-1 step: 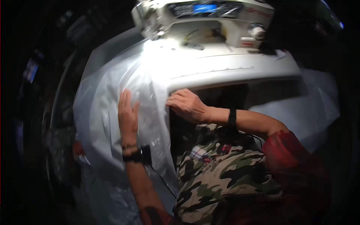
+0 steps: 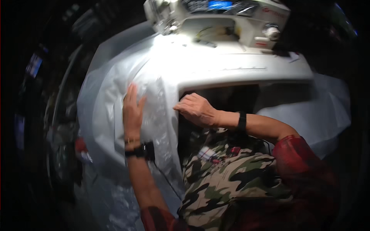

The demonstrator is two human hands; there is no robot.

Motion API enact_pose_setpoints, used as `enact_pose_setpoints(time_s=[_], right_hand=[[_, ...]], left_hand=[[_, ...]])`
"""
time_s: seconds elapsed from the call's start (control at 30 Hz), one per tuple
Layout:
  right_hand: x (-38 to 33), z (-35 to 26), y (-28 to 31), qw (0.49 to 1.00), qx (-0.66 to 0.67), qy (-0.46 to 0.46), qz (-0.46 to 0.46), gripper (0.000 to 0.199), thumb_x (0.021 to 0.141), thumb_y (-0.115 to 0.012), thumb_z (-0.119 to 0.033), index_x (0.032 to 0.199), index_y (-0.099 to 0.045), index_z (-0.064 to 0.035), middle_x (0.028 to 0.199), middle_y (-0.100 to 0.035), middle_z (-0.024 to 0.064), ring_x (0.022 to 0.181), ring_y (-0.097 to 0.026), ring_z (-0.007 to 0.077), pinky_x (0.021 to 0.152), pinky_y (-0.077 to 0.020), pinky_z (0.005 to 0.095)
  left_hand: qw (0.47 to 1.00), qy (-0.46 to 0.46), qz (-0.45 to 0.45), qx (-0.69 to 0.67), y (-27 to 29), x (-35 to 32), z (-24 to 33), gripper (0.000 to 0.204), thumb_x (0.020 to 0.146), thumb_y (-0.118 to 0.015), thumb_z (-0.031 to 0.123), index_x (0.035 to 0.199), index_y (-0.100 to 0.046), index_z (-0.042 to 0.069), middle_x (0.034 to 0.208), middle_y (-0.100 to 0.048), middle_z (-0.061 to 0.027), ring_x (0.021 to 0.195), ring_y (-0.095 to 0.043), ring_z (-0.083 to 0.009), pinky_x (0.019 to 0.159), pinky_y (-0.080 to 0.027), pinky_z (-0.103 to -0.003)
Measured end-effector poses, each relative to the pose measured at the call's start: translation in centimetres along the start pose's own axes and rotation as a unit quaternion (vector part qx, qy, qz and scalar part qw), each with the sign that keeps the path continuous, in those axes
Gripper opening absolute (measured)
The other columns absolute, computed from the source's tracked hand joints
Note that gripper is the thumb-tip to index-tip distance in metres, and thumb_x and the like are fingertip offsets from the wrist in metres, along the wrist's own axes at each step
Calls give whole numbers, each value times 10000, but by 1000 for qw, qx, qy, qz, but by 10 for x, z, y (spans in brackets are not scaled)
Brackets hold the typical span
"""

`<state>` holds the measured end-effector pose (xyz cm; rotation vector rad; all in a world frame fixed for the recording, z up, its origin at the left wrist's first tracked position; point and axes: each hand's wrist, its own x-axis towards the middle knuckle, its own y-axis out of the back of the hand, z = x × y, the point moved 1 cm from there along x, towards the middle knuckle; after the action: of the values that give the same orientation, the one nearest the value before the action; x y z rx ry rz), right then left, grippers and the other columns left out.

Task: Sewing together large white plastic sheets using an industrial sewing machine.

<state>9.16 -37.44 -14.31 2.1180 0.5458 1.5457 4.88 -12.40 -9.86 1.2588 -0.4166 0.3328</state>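
A wide white translucent sheet [image 2: 110, 96], plastic-looking and wrinkled, lies under the needle end of a white sewing machine [image 2: 216, 24] and spreads to the left and toward me. My left hand [image 2: 133, 111] rests flat on it, fingers stretched forward and thumb a little apart. At the sheet's right edge, just in front of the machine bed, my right hand [image 2: 197, 110] is closed with its fingertips pinching that edge. The fingertips are partly hidden, so how much they grip is unclear. Bright light washes out the sheet near the needle.
The white machine bed [image 2: 239, 71] carries a ruler scale. A dark opening [image 2: 227, 101] lies before it. More pale sheet [image 2: 323, 111] shows at the right. Camouflage cloth [image 2: 235, 177] covers my lap, and a cable [image 2: 167, 180] runs from my left wrist.
The view has shifted slightly, so the machine sits a little farther right and higher. Both hands keep nearly the same pose on the sheet.
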Motion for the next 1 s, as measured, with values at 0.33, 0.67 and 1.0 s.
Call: enact_pose_setpoints(time_s=[0.33, 0.67, 1.0], right_hand=[[-23, -42, -53, 880, 114, 18, -461, 267, 902, -528, -126, 1157, -538, -46, 680, -576, 105, 626, -612, 331, 581, -484, 414], [-5, -59, -40, 927, 2, 99, -362, 286, 824, -584, -91, 1087, -503, -11, 681, -587, 85, 628, -648, 249, 507, -479, 369], [1, -58, -25, 937, -19, 63, -343, 148, 820, -616, -115, 849, -505, -21, 537, -556, 114, 526, -636, 314, 444, -447, 432]], left_hand=[[999, -8, -35, -34, -9, 37, -49, 578, 961, -548, 424, 1363, -496, 11, 1426, -477, -187, 1371, -388, -334, 1127, -322, -405], [998, -12, -19, -62, -14, 36, -52, 607, 938, -577, 446, 1363, -495, 21, 1410, -483, -212, 1377, -376, -340, 1134, -317, -428], [997, -39, -25, -57, -18, 36, -63, 531, 966, -554, 330, 1332, -496, -50, 1400, -485, -236, 1338, -418, -372, 1119, -322, -420]])
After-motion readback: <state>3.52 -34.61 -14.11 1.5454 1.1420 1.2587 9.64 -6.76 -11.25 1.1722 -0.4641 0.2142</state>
